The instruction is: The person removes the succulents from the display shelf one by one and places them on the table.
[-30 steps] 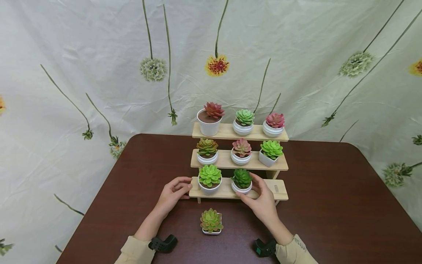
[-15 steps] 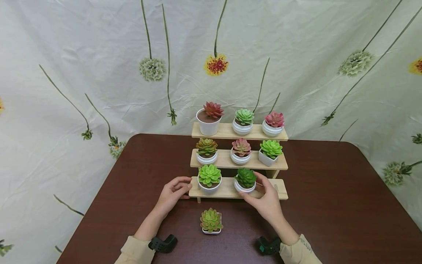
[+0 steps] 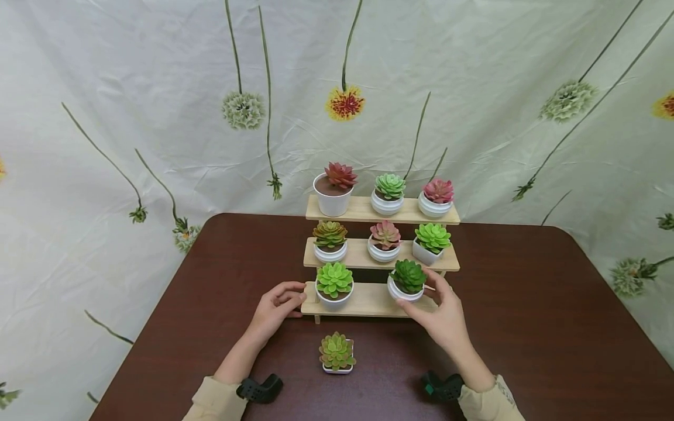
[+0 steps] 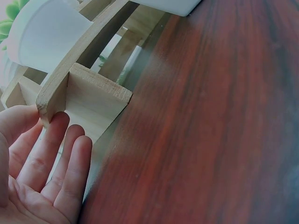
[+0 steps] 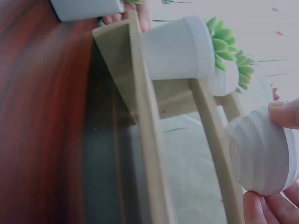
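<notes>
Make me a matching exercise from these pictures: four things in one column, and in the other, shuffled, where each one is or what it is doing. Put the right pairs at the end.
Things
1. Left hand
2. Dark green plant
3. Dark red plant
4. Mint-green plant

Places and states
A. In the middle of the top shelf
B. Touching the end of the bottom shelf
C. In a pot held by the right hand
D. In the pot at the left end of the top row

Right pairs: 1-B, 2-C, 3-D, 4-A
</notes>
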The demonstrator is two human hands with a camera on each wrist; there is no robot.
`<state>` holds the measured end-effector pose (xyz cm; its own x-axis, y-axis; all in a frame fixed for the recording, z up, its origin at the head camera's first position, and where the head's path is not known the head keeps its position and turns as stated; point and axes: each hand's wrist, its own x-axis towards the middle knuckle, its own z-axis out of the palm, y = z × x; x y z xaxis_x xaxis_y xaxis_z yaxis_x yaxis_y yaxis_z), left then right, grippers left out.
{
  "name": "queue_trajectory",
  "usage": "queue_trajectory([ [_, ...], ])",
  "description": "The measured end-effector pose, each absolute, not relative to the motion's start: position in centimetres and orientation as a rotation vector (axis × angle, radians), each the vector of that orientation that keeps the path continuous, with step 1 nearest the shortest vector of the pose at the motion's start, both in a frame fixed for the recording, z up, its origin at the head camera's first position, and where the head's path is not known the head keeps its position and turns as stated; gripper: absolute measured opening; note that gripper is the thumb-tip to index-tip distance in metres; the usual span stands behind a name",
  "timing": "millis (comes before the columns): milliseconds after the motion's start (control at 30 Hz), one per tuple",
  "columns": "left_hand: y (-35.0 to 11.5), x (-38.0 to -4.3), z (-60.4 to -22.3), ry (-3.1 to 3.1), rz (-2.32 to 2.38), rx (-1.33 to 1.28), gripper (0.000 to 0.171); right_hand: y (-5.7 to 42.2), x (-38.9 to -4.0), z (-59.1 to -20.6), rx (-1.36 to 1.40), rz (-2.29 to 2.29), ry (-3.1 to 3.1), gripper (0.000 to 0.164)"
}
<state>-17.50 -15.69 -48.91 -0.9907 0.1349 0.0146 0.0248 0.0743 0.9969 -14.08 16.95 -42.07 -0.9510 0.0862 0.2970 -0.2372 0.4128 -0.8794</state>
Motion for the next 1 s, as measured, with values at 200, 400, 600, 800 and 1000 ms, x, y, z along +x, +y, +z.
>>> queue_trajectory([
  [200,-15.7,-17.5,-48.8,2.221,2.067,0.168,0.031,17.8,-13.8,-40.9,0.073,1.551,-2.372,0.070],
  [400,-15.7,-17.4,-48.9,2.234,2.080,0.181,0.033,18.7,-13.7,-40.0,0.075,1.566,-2.316,0.070],
  [600,-15.6,-17.5,-48.9,2.246,2.077,0.181,0.033,19.7,-13.7,-39.3,0.050,1.619,-2.234,0.066],
  [800,-15.7,-17.5,-48.9,2.249,2.077,0.186,0.033,20.8,-13.6,-38.6,0.018,1.613,-2.164,0.065],
  [1000,-15.7,-17.5,-49.0,2.240,2.078,0.180,0.032,22.5,-14.3,-39.5,0.033,1.555,-2.125,0.065],
])
